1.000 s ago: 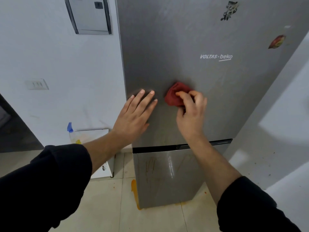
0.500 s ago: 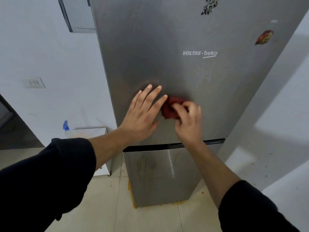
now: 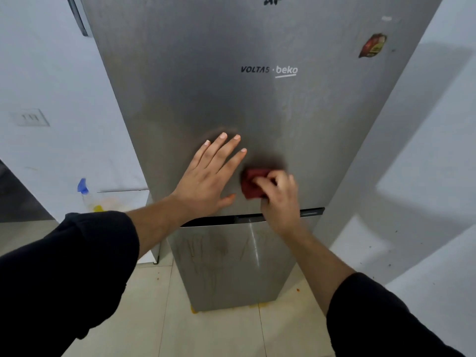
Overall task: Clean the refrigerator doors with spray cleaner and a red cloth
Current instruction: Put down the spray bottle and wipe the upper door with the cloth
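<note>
A tall steel refrigerator fills the view; its upper door (image 3: pixel 257 104) carries a brand name and smears. My right hand (image 3: pixel 279 199) grips a bunched red cloth (image 3: pixel 251 184) and presses it against the lower part of that door, just above the gap between the doors. My left hand (image 3: pixel 208 176) lies flat on the same door, fingers straight, just left of the cloth. The lower door (image 3: pixel 231 266) below shows streaky marks. A spray bottle (image 3: pixel 86 195) with a blue nozzle stands on a low white unit to the left.
A red sticker (image 3: pixel 373 46) sits on the door's upper right and a dark one (image 3: pixel 271 0) at the top. White walls flank the fridge. A wall switch (image 3: pixel 32 117) is at left. The tiled floor (image 3: pixel 206 331) has orange stains near the fridge base.
My right hand has wiped the cloth down the door, from mid-height toward the gap. My left hand has stayed flat on the door beside it. The camera has shifted.
</note>
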